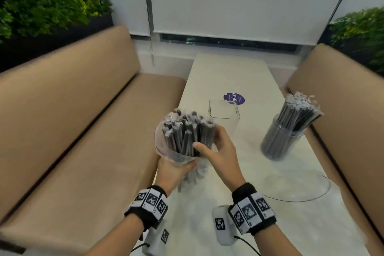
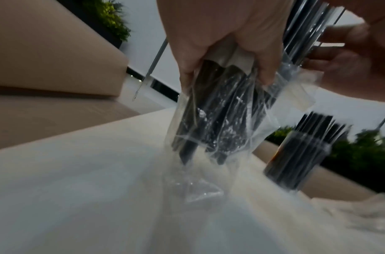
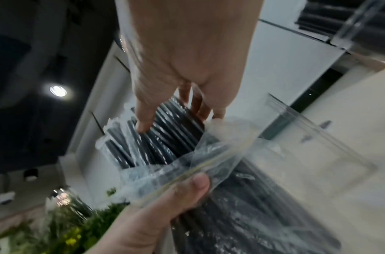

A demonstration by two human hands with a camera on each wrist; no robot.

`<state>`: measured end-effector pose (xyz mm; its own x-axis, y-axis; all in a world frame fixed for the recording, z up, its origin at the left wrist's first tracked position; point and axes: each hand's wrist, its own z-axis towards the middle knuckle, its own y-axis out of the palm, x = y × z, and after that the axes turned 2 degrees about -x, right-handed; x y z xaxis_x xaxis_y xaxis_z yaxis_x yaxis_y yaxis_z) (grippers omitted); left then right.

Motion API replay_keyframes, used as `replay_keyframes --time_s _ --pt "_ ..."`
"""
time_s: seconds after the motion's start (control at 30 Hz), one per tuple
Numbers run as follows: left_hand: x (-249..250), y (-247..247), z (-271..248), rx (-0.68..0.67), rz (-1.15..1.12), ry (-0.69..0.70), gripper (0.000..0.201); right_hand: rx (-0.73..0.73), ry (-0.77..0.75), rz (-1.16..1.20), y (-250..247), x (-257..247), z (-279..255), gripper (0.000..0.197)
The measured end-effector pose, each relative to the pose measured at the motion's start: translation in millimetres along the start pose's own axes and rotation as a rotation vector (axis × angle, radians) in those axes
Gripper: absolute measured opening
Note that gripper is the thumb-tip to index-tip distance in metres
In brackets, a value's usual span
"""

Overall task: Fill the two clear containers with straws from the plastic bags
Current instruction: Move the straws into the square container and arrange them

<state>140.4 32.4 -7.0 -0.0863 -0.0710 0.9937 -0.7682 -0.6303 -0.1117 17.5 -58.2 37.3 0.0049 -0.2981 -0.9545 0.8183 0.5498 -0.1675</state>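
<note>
The left hand (image 1: 176, 169) gripped the plastic bag (image 1: 166, 147) from below, fingers curled round its lower part with the straws (image 1: 187, 131) bunched inside. The right hand (image 1: 218, 149) was wrapped round the upper part of the bundle where it stood out of the bag's open mouth, thumb on the near side and fingers behind. Both hands were held above the near end of the table (image 1: 207, 72), with the bag just short of the square container (image 1: 224, 110).

The step in hand looked like drawing the bundle out of the bag. To do it well, the right hand would probably need to close firmly on the whole bunch so none slipped loose, while the left held the film still and let it slide down. Keeping the bundle upright should make it easier to lower into the square container, which stood empty and just beyond the hands. Each straw seemed to have its own thin wrapper, which might catch on the bag's mouth, so a steady pull would suit better than a jerk.

To the right, well apart, the round container (image 1: 280, 141) was already packed with straws. A clear sheet, perhaps an emptied bag (image 1: 301, 185), lay on the table in front of it.

Behind the square container a round purple sticker (image 1: 236, 97) read "ClayG", the rest being cut off by the container's rim; the smaller print was too fine to read. The bag carried a purple line near its mouth but no legible writing.
</note>
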Motion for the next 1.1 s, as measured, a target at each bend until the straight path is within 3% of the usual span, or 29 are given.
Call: replay_keyframes --time_s 0.13,0.4,0.57,0.67,0.8,0.87,0.97,1.1 --pt "-16.3 0.2 -6.6 -0.088 0.026 -0.058 0.040 0.114 0.112 -0.090 5.9 28.4 1.1 0.022" --pt "-14.2 -3.3 9.5 -0.192 -0.049 -0.046 0.025 0.214 0.044 -0.014 -18.8 -12.6 41.9 0.005" --pt "-4.8 -4.7 20.1 -0.229 -0.122 -0.077 0.030 0.246 -0.123 0.144 -54.6 -80.6 76.9 0.008" --pt "-7.5 -5.5 25.6 -0.232 -0.122 -0.094 0.022 0.321 -0.232 0.236 -81.2 -116.3 102.5 0.010" --pt "-15.0 -7.2 29.1 -0.219 -0.138 -0.082 0.028 0.428 -0.348 0.193 -101.2 -127.7 144.7 0.006" --pt "-18.1 -8.0 29.6 -0.211 -0.151 -0.099 0.032 0.455 -0.313 0.097 -96.1 -103.5 162.1 0.012" --pt "-21.0 -8.8 28.8 -0.205 -0.184 -0.100 0.034 0.444 -0.134 -0.036 -79.2 -44.1 175.1 0.024" --pt "-21.3 -9.7 27.2 -0.207 -0.194 -0.088 0.036 0.288 0.151 -0.228 -68.0 9.0 172.8 0.042"
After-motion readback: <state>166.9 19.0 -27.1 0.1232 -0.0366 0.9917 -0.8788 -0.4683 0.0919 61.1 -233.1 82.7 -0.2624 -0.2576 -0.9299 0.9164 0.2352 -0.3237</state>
